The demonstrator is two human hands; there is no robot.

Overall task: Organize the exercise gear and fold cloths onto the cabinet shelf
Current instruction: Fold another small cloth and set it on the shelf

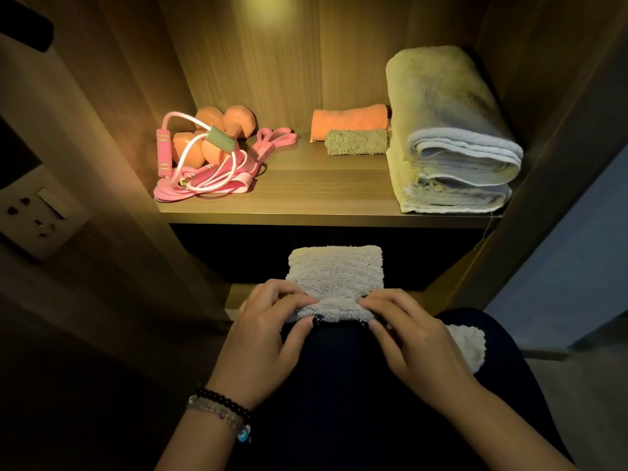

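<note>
A small fluffy grey cloth [336, 273] lies over my dark-trousered knee in front of the cabinet. My left hand [268, 331] pinches its near left edge, and my right hand [407, 338] pinches its near right edge, rolling that edge over. On the lit cabinet shelf [306, 185] sit two orange dumbbells [217, 130], a pink skipping rope [190, 164] and a pink resistance band [272, 136] at the left. A folded orange cloth [350, 119] and a folded grey-green cloth [355, 141] lie at the middle back.
A tall stack of folded white towels [452, 137] fills the shelf's right end. Another pale fluffy cloth [470, 345] shows beside my right hand. A wall socket [40, 215] is on the left. Cabinet side panels close in both sides, and a lower shelf [238, 297] lies below.
</note>
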